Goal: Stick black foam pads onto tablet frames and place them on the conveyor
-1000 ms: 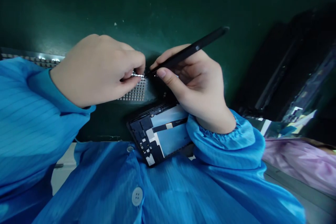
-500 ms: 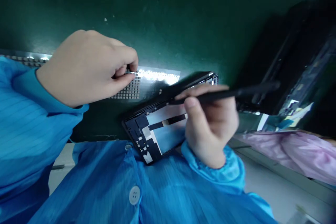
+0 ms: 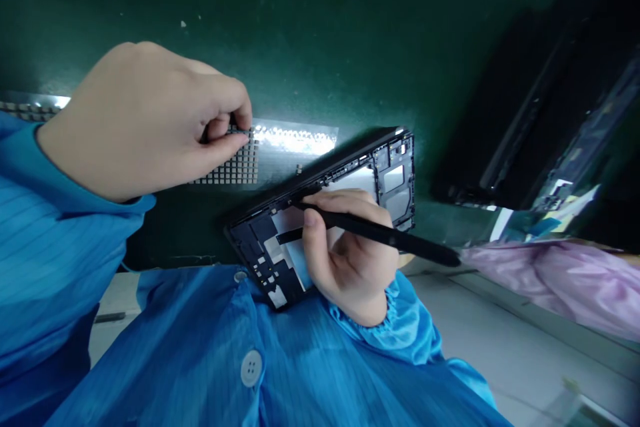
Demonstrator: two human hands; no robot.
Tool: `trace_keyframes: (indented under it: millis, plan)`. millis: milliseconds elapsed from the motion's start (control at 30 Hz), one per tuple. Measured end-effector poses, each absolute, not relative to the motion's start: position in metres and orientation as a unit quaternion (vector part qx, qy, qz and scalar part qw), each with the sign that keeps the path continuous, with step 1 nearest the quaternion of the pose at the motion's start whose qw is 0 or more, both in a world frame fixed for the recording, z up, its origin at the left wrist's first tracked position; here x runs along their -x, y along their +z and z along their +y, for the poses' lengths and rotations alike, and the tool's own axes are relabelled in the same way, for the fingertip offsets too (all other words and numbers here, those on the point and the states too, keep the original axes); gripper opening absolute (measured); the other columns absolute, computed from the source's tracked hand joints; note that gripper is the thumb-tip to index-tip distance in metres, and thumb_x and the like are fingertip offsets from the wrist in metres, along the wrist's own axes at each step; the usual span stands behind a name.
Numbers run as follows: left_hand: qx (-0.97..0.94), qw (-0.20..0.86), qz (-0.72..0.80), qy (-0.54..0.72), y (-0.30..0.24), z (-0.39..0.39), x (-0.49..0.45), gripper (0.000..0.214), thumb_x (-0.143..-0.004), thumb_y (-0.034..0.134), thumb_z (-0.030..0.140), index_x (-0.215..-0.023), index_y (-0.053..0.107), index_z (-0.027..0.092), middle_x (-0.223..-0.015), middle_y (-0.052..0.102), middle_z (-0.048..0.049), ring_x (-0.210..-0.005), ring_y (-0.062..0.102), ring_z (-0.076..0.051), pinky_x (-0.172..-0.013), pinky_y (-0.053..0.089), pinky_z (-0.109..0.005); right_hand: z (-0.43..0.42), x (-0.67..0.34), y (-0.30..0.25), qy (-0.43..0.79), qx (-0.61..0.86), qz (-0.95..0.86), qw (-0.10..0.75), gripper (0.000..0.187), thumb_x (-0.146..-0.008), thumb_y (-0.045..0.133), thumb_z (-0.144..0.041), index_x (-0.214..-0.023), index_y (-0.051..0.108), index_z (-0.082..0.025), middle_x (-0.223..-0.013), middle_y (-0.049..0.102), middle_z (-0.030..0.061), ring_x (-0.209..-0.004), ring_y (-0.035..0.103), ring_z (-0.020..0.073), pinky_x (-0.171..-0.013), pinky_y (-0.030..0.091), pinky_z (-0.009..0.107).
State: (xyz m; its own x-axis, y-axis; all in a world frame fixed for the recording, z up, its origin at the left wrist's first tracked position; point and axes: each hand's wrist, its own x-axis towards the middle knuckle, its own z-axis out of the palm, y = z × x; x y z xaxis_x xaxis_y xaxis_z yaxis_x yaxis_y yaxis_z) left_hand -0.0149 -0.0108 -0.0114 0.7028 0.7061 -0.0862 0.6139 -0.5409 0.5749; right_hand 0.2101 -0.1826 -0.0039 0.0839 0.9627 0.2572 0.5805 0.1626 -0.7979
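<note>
1. The bare left hand point(image 3: 145, 120) is pinching a clear, glossy plastic sheet point(image 3: 295, 140), thumb and forefinger nearly meeting; small grey square pads point(image 3: 240, 170) in rows are showing beneath and beside that pinch.
2. The bare right hand point(image 3: 355, 253) is gripping a slim black pen-shaped tool point(image 3: 395, 238), its fingers closing firmly round the shaft near the tip.
3. Below this grip, a black rectangular device frame point(image 3: 250, 237) with a silvery-blue panel is lying aslant, its near corner against the blue smock point(image 3: 295, 360); the tool's tip is pointing at its upper long edge, contact being impossible to tell.
4. Well right of both grips, long black slabs point(image 3: 525, 113) are resting on the dark green tabletop point(image 3: 300, 33).
</note>
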Motion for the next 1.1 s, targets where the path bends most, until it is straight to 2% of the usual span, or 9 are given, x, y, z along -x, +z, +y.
trace_keyframes:
  millis: [100,233,433,533,733,833,933,1000,1100]
  plan:
    - [-0.883,0.288,0.365,0.070,-0.011,-0.009,0.015,0.054,-0.108,0.040,0.054,-0.101,0.079,0.017,-0.079,0.061,-0.0015,-0.084,0.066,-0.018,-0.104,0.056,-0.044,-0.163,-0.215,0.013,0.237,0.605,-0.653,0.390,0.033,-0.099,0.078,-0.011,-0.127,0.072,-0.028,-0.112,0.082,0.0074,-0.102,0.080,0.0247,-0.087,0.070,0.045]
    - [-0.886,0.282,0.364,0.056,-0.010,-0.008,0.015,0.045,-0.107,0.044,0.049,-0.103,0.078,0.020,-0.078,0.061,0.0004,-0.079,0.061,-0.015,-0.101,0.056,-0.042,-0.101,-0.225,0.017,0.333,0.567,-0.673,0.338,0.008,-0.106,0.077,-0.031,-0.113,0.073,-0.029,-0.114,0.083,0.0044,-0.106,0.082,0.0240,-0.098,0.071,0.045]
    - [-0.875,0.322,0.350,0.095,-0.024,-0.007,0.016,0.045,-0.102,0.051,0.054,-0.099,0.079,0.019,-0.076,0.056,0.0017,-0.088,0.070,-0.020,-0.110,0.053,-0.051,-0.061,-0.230,-0.007,0.429,0.523,-0.674,0.297,0.031,-0.104,0.076,-0.058,-0.111,0.074,-0.027,-0.112,0.082,0.0053,-0.106,0.079,0.0254,-0.104,0.071,0.046]
    - [-0.887,0.289,0.345,0.104,-0.029,-0.005,0.017,0.036,-0.096,0.057,0.049,-0.097,0.080,0.021,-0.073,0.059,0.0015,-0.075,0.064,-0.018,-0.100,0.058,-0.049,-0.068,-0.230,-0.009,0.436,0.516,-0.666,0.316,0.032,-0.103,0.077,-0.058,-0.109,0.075,-0.027,-0.112,0.081,0.0061,-0.104,0.079,0.0258,-0.105,0.071,0.046]
    - [-0.909,0.239,0.326,0.100,-0.026,-0.003,0.019,0.044,-0.102,0.047,0.050,-0.099,0.080,0.020,-0.073,0.060,0.0020,-0.062,0.052,-0.013,-0.085,0.059,-0.041,-0.057,-0.232,-0.011,0.462,0.504,-0.661,0.310,0.034,-0.099,0.082,-0.061,-0.106,0.076,-0.028,-0.106,0.081,0.0040,-0.099,0.078,0.0234,-0.102,0.070,0.044]
    - [-0.907,0.238,0.337,0.092,-0.024,-0.004,0.018,0.052,-0.105,0.044,0.055,-0.100,0.082,0.020,-0.071,0.059,0.0021,-0.066,0.058,-0.014,-0.086,0.060,-0.040,-0.059,-0.238,-0.009,0.507,0.491,-0.608,0.365,0.033,-0.095,0.089,-0.056,-0.102,0.076,-0.027,-0.098,0.082,0.0014,-0.088,0.078,0.0201,-0.088,0.071,0.038]
    - [-0.897,0.266,0.338,0.099,-0.023,-0.004,0.017,0.069,-0.107,0.032,0.064,-0.099,0.082,0.017,-0.072,0.057,0.0012,-0.072,0.066,-0.017,-0.093,0.062,-0.048,-0.087,-0.247,-0.002,0.447,0.534,-0.518,0.497,0.011,-0.098,0.086,-0.034,-0.098,0.079,-0.026,-0.089,0.080,-0.0005,-0.075,0.072,0.0153,-0.072,0.064,0.030]
    - [-0.891,0.283,0.340,0.105,-0.023,-0.004,0.017,0.074,-0.107,0.032,0.070,-0.099,0.082,0.016,-0.073,0.056,0.0006,-0.078,0.071,-0.020,-0.099,0.061,-0.057,-0.115,-0.252,0.000,0.337,0.595,-0.481,0.549,0.005,-0.099,0.082,-0.022,-0.100,0.081,-0.027,-0.089,0.078,-0.0007,-0.079,0.072,0.0143,-0.075,0.062,0.029]
    - [-0.888,0.283,0.345,0.111,-0.023,-0.004,0.018,0.076,-0.105,0.034,0.074,-0.097,0.082,0.015,-0.073,0.054,0.0008,-0.078,0.072,-0.021,-0.099,0.060,-0.061,-0.147,-0.255,-0.007,0.237,0.637,-0.485,0.551,0.008,-0.103,0.080,-0.024,-0.109,0.080,-0.030,-0.097,0.077,-0.0010,-0.088,0.076,0.0157,-0.086,0.065,0.033]
